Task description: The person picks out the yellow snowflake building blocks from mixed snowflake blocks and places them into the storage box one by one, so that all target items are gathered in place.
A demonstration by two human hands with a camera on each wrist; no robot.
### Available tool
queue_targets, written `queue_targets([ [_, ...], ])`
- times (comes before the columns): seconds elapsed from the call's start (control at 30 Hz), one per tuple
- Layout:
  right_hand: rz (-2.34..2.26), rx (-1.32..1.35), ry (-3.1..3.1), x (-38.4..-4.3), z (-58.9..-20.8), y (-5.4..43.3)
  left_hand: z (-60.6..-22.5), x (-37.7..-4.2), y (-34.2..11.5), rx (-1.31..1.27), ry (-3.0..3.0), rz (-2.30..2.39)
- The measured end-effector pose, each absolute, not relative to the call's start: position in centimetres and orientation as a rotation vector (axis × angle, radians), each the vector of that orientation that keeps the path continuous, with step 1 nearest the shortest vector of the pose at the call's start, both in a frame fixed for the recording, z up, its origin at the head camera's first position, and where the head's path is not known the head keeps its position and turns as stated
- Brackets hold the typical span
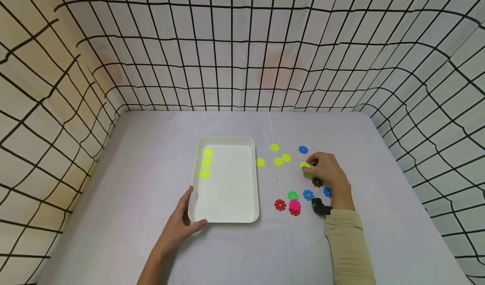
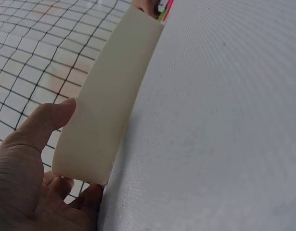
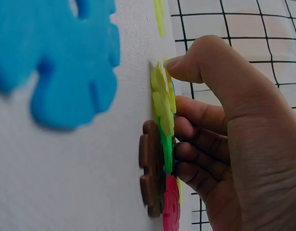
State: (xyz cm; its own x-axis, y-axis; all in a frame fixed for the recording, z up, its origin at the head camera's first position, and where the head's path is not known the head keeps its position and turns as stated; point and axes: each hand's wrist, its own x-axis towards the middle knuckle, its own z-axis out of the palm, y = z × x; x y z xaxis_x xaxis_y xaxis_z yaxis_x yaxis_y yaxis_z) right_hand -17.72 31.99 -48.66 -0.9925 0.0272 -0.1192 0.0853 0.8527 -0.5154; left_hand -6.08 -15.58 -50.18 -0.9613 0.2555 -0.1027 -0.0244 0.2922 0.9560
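A white tray [image 1: 231, 201] lies on the table, with three yellow snowflake discs [image 1: 206, 163] in a column along its left side. At its near left corner my left hand [image 1: 181, 217] grips the tray, thumb on the near wall and fingers along the left wall. To the right of the tray, my right hand [image 1: 326, 169] pinches a yellow snowflake disc [image 3: 162, 96] over a small pile. The thumb is at its edge, and the curled fingers partly hide behind the discs. Close beneath are a green disc [image 3: 166, 149], a brown disc [image 3: 151, 168] and a pink disc [image 3: 171, 204].
Several loose yellow discs [image 1: 278, 161] lie between tray and right hand. Blue discs [image 1: 308, 195], a red disc [image 1: 280, 205] and a green disc [image 1: 293, 195] are nearer. A black elbow-shaped object [image 1: 321, 207] sits by the right wrist. Black wire mesh [image 1: 246, 66] surrounds the table.
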Motion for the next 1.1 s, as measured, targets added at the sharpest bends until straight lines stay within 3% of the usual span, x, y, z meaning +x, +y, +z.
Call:
queue_targets([
  [1.1, -0.93, -0.076, 3.012, -17.8, -47.4, 29.2, -50.2, -6.1, -15.6, 0.197, 2.315, 1.731],
])
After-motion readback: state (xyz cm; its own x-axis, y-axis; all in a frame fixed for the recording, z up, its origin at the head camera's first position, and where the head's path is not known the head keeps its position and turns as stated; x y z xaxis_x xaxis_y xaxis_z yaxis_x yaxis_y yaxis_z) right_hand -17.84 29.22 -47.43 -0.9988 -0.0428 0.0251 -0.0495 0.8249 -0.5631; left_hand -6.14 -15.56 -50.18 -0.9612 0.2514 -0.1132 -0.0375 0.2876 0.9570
